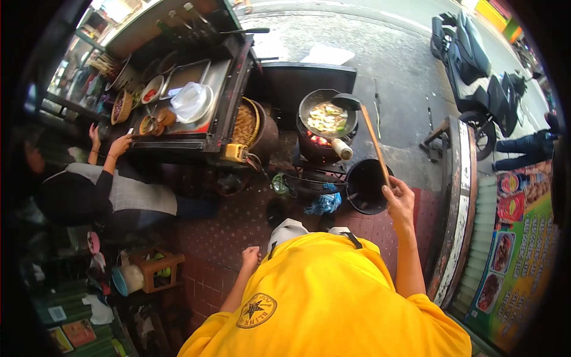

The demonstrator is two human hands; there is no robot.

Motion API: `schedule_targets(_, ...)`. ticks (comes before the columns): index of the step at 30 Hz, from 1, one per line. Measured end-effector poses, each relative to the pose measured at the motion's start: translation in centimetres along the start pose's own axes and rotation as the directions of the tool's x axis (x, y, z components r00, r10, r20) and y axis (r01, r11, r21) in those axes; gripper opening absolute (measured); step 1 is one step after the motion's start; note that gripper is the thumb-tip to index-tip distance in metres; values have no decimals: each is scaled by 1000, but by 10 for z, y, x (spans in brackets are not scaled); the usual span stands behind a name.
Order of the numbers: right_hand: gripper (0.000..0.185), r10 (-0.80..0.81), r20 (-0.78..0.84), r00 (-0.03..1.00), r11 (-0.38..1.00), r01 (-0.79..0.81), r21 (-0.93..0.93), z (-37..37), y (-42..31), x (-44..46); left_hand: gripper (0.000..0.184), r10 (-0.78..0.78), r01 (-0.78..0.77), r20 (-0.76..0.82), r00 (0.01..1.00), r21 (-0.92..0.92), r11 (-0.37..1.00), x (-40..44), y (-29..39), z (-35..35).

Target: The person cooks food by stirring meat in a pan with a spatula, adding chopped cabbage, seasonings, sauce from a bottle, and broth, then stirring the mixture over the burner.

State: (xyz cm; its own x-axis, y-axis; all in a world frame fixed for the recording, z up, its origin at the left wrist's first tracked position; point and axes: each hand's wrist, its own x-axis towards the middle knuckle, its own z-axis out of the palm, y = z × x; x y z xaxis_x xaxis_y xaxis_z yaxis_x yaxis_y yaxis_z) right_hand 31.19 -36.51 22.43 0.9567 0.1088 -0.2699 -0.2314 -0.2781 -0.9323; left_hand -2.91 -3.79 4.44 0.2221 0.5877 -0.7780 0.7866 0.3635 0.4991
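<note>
My right hand (399, 197) is closed around the wooden handle of a long ladle (371, 131). The ladle's dark bowl is at the upper right rim of a wok (305, 113), over the food. Pale, yellowish and green pieces of food (326, 118) lie in the wok, which sits on a stove with glowing coals (319, 140). The wok's light handle (341, 149) points toward me. Down by my side, my left hand (251, 256) has its fingers curled, with nothing visible in it.
A black bucket (367, 187) stands right of the stove. At the cart (217, 107) on the left, a co-worker (113, 196) works near bowls and a plastic bag (191, 101). A bench (457, 202) and parked motorbikes (476, 53) are on the right.
</note>
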Motion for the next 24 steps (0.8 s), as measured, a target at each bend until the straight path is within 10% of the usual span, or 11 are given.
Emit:
schedule_targets(7,31,67,221,973,865,-167,472,28,-66,-25,17,37,-36,-13,999,83,996,4,-11,-18)
schedule_targets(15,15,304,542,784,769,-537,346,170,-32,-2,17,-2,1,-34,999,-54,999,20,-11,-66)
schedule_targets(19,20,325,531,782,893,-439,100,257,5,29,17,-92,83,-50,994,-154,985,28,-12,-101)
schedule_targets(24,28,78,612,787,961,103,-255,354,46,101,16,-154,148,-42,987,-119,982,43,-27,-146)
